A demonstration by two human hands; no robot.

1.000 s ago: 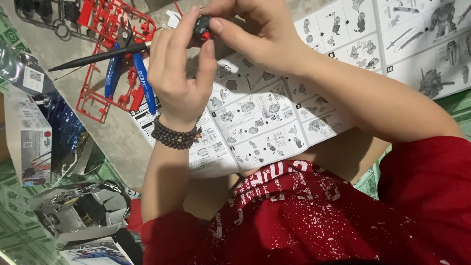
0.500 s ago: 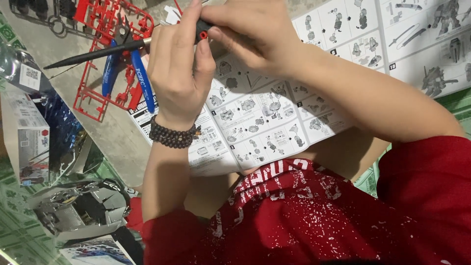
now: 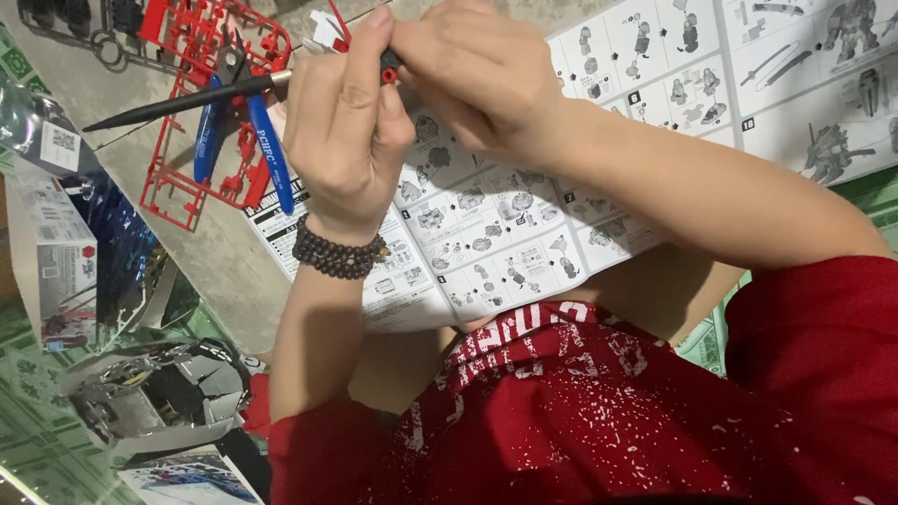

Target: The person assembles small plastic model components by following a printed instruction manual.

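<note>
Small red-and-black model part (image 3: 387, 69) pinched between both hands above the instruction sheet (image 3: 524, 215), near the top of view. Left hand (image 3: 348, 131) closed round a thin black pointed tool (image 3: 182, 100), tip aimed left past the red sprue frame (image 3: 201, 112) and blue-handled nippers (image 3: 267, 150) lying on the counter (image 3: 201, 271). Right hand (image 3: 482, 79) clamped on the part from the other side, fingers curled tight. Dark bead bracelet (image 3: 337, 254) on the left wrist; opened kit box (image 3: 65, 262) and foil bags at the left. Step in hand, by the look: trimming or seating the little piece. Next move likely calls for a steady pinch and fine pressure, with tool tip kept off the fingers.
</note>
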